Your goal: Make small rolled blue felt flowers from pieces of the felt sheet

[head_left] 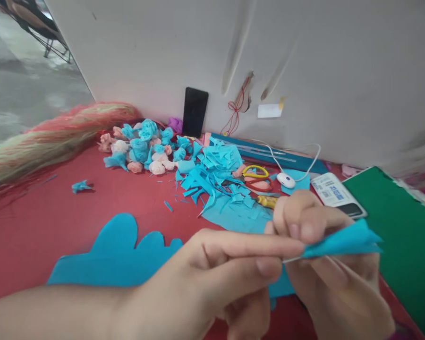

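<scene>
A folded piece of blue paper (347, 240), narrow at its left end and flared at its right, is between my hands above the table. My right hand (326, 245) grips it with bent fingers and thumb. My left hand (230, 269) reaches in from the left, its index finger and thumb pinching a thin white strand (292, 259) at the paper's narrow end. Below and behind my left hand lies a large blue sheet (109, 255) with a scalloped edge. Blue paper scraps (219, 160) are heaped beyond my hands.
Blue, pink and white paper flowers (140, 148) are piled at the back left. A black phone (194, 112) leans on the white wall. Yellow-and-red-handled scissors (257, 177) lie by the scraps. A green board (400, 241) and a white device (338, 194) are at the right.
</scene>
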`<state>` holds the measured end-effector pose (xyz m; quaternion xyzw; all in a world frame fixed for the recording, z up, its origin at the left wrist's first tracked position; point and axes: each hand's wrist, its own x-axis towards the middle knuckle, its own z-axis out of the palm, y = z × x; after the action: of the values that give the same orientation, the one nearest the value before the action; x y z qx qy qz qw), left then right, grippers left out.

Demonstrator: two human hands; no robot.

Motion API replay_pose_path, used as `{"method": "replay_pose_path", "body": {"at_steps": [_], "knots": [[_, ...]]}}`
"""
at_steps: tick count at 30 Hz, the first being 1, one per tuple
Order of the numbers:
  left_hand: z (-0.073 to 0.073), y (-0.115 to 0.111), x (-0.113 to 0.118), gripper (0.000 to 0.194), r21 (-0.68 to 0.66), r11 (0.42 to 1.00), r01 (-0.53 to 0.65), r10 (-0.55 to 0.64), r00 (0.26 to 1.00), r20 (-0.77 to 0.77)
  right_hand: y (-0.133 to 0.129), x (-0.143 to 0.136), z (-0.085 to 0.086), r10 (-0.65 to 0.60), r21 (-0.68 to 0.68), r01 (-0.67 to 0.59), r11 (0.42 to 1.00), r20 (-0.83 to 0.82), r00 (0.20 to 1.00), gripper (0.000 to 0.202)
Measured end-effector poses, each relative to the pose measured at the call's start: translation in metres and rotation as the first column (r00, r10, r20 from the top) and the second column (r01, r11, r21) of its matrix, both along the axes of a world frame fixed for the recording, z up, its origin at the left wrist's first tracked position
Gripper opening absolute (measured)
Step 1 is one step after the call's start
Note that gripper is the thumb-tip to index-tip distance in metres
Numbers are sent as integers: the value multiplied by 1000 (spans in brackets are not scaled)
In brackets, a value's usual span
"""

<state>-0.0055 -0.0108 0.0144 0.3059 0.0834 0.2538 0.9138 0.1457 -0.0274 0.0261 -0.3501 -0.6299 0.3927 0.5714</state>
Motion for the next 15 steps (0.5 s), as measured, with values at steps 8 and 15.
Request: {"method": "replay_pose_path", "body": {"at_steps": [8, 15], "knots": [[5, -2, -1, 20, -37, 998, 44, -45, 999, -26, -4, 0, 3, 81, -76, -84, 994, -41, 996, 12], [2, -12, -1, 20, -98, 995, -13, 8, 998, -56, 7, 12, 5, 278, -10, -278, 961, 33, 960, 15]]}}
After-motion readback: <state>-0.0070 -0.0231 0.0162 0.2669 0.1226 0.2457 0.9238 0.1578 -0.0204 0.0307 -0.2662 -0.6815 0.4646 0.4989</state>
